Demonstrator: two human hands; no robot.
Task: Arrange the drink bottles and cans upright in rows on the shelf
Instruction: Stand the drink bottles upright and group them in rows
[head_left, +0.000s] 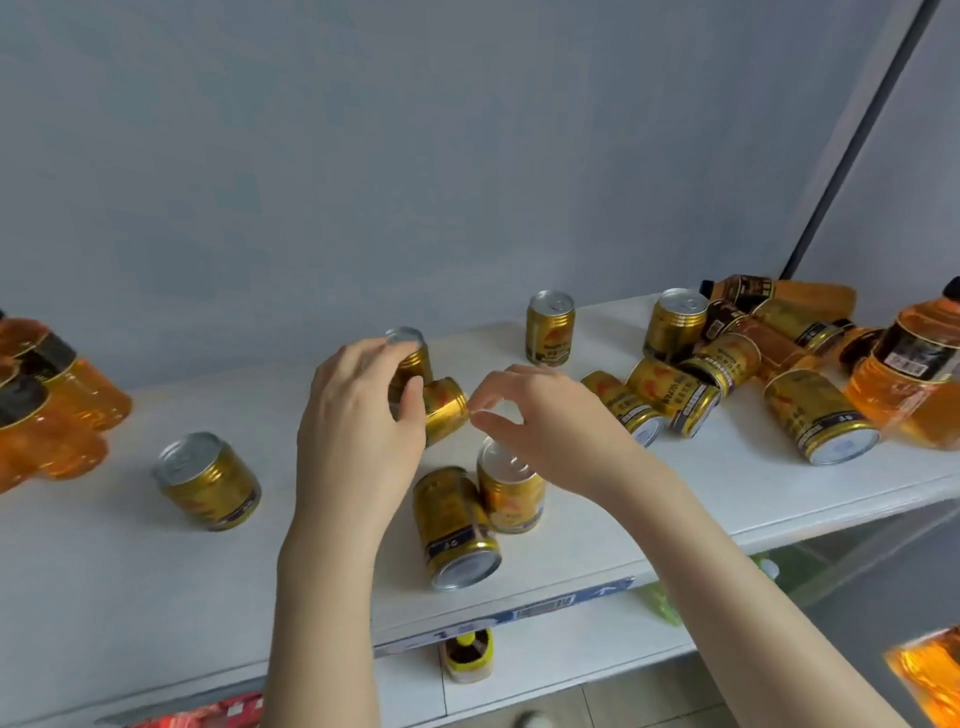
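Observation:
Gold drink cans and orange drink bottles are scattered on a white shelf (104, 571). My left hand (358, 415) grips a tilted gold can (447, 408) mid-shelf, its fingers also reaching the top of an upright can (410, 358) behind. My right hand (545, 415) hovers with thumb and forefinger apart at that tilted can's right end. Below it stand an upright can (511, 499) and a can lying on its side (457, 525). More upright cans stand at the left (208, 480) and at the back (550, 327). A heap of toppled cans (670, 395) lies right.
Orange bottles (52, 405) lie at the shelf's left end; more bottles (914, 374) lie and lean at the right end by a dark post (857, 135). A grey wall backs the shelf. The lower shelf holds a yellow-capped jar (467, 654) and green packs (660, 603).

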